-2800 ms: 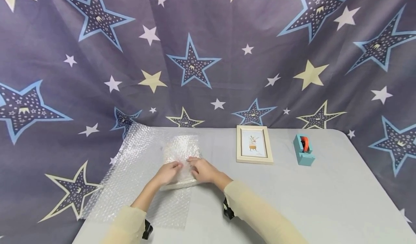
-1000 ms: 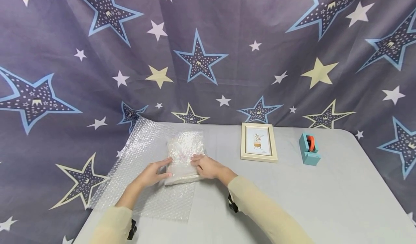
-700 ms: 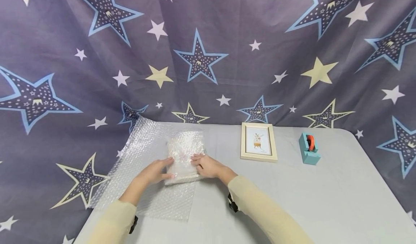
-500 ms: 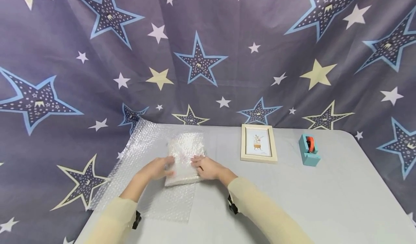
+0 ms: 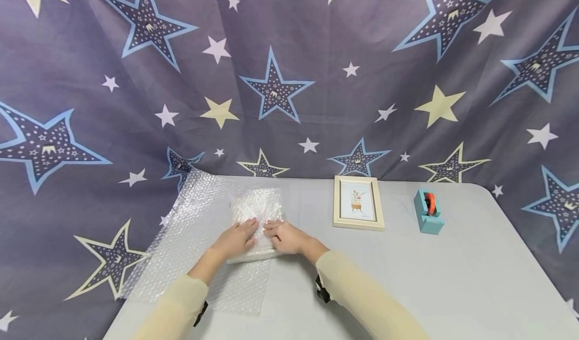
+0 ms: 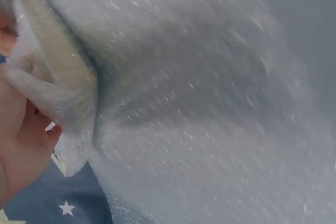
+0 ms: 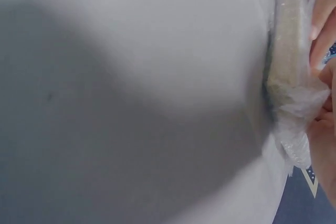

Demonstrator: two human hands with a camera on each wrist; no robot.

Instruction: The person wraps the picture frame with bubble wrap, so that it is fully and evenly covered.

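A flat rectangular package wrapped in bubble wrap [image 5: 258, 204] lies on the left part of the table, a pale straight edge showing through at its near side. What is inside is mostly hidden by the wrap. My left hand [image 5: 236, 239] rests on the package's top, fingers stretched forward and pressing on the wrap. Close beside it, my right hand [image 5: 289, 237] lies over the right side, its fingertips on the top. In the right wrist view, a loose wrap end [image 7: 299, 108] bunches at the package's corner, near the fingers.
A wide bubble wrap sheet [image 5: 185, 239] spreads under and left of the package, over the table's left edge. A light wooden picture frame [image 5: 336, 204] lies at the back of the grey-white table [image 5: 407, 279]. Right of it stands a teal tape dispenser [image 5: 429, 224] with orange tape.
My left hand has moved from the package's left edge inward onto its top, nearer my right hand. The right hand has stayed almost where it was.
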